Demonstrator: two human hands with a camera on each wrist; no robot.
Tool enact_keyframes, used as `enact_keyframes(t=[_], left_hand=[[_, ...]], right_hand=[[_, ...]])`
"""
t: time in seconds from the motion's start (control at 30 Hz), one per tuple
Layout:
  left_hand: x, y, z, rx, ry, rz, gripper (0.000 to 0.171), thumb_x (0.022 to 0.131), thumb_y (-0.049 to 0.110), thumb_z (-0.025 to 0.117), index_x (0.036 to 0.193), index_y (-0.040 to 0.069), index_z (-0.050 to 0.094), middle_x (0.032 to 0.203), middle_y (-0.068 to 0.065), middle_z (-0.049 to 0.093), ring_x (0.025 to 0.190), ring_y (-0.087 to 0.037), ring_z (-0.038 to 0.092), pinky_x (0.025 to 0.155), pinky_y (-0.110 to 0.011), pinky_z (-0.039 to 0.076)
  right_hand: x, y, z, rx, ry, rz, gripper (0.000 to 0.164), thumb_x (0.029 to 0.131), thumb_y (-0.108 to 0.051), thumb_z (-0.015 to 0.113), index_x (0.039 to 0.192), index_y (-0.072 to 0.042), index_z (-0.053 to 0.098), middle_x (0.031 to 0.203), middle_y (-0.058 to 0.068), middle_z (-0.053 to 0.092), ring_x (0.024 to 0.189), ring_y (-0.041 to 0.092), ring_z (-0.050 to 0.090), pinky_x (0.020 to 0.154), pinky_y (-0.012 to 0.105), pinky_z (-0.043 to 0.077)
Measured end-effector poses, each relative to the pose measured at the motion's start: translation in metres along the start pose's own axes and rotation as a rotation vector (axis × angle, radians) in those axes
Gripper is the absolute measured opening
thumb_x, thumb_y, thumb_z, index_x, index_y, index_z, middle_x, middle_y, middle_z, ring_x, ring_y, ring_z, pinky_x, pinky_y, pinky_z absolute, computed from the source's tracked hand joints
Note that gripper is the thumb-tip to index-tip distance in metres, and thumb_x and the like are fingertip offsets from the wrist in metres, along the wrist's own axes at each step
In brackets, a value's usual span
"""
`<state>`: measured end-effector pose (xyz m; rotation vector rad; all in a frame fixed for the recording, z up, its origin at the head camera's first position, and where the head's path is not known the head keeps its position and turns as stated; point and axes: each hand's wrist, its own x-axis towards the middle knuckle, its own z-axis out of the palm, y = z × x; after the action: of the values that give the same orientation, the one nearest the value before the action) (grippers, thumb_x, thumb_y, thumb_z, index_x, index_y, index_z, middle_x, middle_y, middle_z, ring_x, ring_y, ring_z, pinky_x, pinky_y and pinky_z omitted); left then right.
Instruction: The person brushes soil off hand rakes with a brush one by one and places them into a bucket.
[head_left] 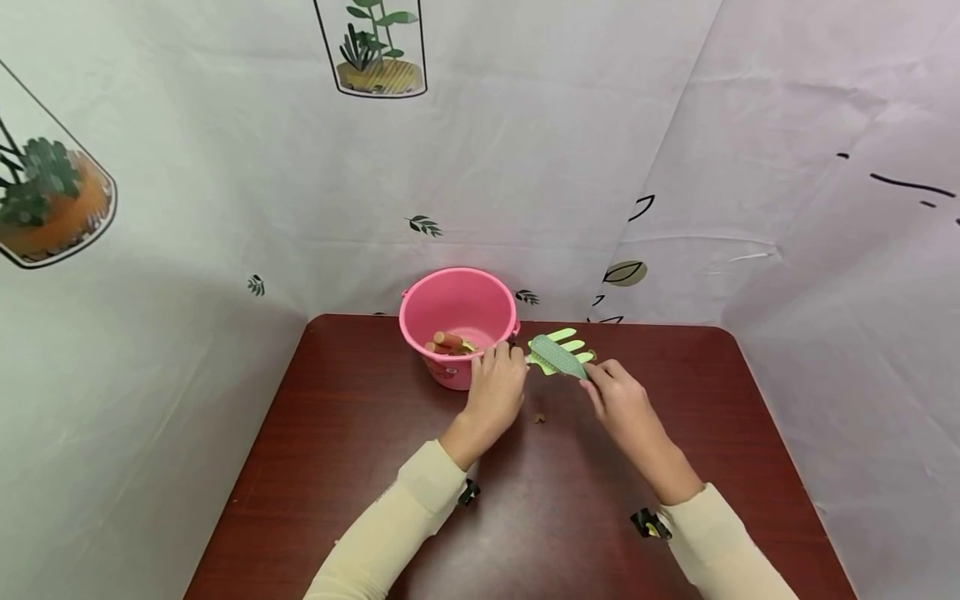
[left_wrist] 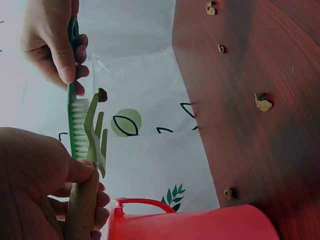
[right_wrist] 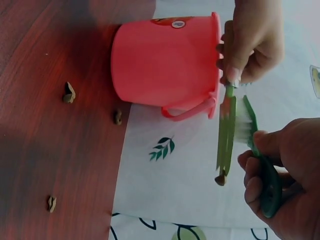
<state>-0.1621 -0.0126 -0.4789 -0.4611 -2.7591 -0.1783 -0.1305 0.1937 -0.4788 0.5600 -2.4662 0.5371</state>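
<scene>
My left hand point(head_left: 497, 390) grips the wooden handle point(left_wrist: 82, 207) of a small light-green garden fork point(left_wrist: 98, 142), its tines pointing right, away from a pink bucket point(head_left: 450, 375). In my right hand point(head_left: 621, 404) is a green scrub brush point(head_left: 558, 357), held by its looped handle point(right_wrist: 270, 190). White bristles point(left_wrist: 80, 125) press against the fork's tines. A brown clod point(right_wrist: 220, 179) clings to one tine tip. Inside the bucket lean wooden-handled tools point(head_left: 448, 339); their heads are mostly hidden.
Several brown crumbs point(left_wrist: 262, 102) lie scattered on the dark red wooden table point(head_left: 337, 467). The bucket stands at the table's back edge, its handle point(right_wrist: 192, 109) hanging at the side. Behind rises a white printed cloth point(head_left: 525, 167), which also closes off both sides.
</scene>
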Motion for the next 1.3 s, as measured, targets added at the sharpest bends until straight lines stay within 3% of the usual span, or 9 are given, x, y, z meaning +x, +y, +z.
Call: enact_keyframes(t=[0.2, 0.63, 1.3], left_hand=[[-0.002, 0.001, 0.000, 0.002, -0.019, -0.003, 0.019, 0.095, 0.021, 0.071, 0.105, 0.005, 0.067, 0.097, -0.011, 0.063, 0.093, -0.027, 0.062, 0.076, -0.043, 0.049], [-0.003, -0.001, -0.002, -0.011, -0.048, -0.012, 0.023, 0.098, 0.024, 0.069, 0.108, 0.004, 0.066, 0.099, -0.011, 0.062, 0.096, -0.027, 0.061, 0.075, -0.044, 0.048], [-0.002, -0.008, -0.004, -0.040, -0.028, -0.031, 0.020, 0.097, 0.020, 0.070, 0.107, 0.003, 0.065, 0.099, -0.012, 0.062, 0.090, -0.028, 0.061, 0.073, -0.043, 0.047]], right_hand=[[-0.001, 0.001, 0.000, -0.031, 0.000, -0.007, 0.025, 0.086, 0.002, 0.078, 0.109, 0.010, 0.073, 0.091, 0.017, 0.061, 0.073, 0.026, 0.065, 0.060, 0.038, 0.056], [-0.004, 0.026, -0.005, -0.016, 0.038, 0.041, 0.026, 0.087, 0.004, 0.077, 0.111, 0.011, 0.072, 0.091, 0.019, 0.061, 0.071, 0.029, 0.065, 0.060, 0.042, 0.056], [-0.023, 0.060, 0.004, 0.015, 0.147, 0.083, 0.030, 0.089, 0.004, 0.074, 0.118, 0.012, 0.070, 0.096, 0.023, 0.063, 0.073, 0.029, 0.062, 0.059, 0.042, 0.052]])
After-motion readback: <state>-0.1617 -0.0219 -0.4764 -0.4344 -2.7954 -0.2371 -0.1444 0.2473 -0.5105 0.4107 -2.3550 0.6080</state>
